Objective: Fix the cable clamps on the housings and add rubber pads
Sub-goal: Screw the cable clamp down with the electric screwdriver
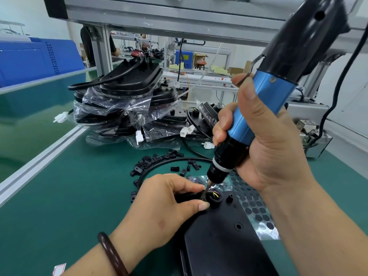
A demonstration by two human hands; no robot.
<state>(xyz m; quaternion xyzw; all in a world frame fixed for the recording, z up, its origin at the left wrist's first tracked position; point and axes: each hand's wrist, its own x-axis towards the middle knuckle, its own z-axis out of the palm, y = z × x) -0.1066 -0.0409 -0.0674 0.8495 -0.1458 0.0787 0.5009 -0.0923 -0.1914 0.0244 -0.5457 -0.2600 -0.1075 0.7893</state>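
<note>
Beneath the right hand (264, 140), which grips a blue-and-black electric screwdriver (264, 108), the bit meets a small black cable clamp (196, 196). The left hand (165, 204) pinches that clamp against a flat black plastic housing (223, 236). Right of the left hand lies a clear sheet of round rubber pads (256, 208). Beyond it are loose black clamps (155, 162), then clear plastic bags (119, 108) holding black housings.

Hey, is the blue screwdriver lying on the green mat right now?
No, the right hand grips the blue screwdriver, its bit down at the black housing beside the left hand.
</note>
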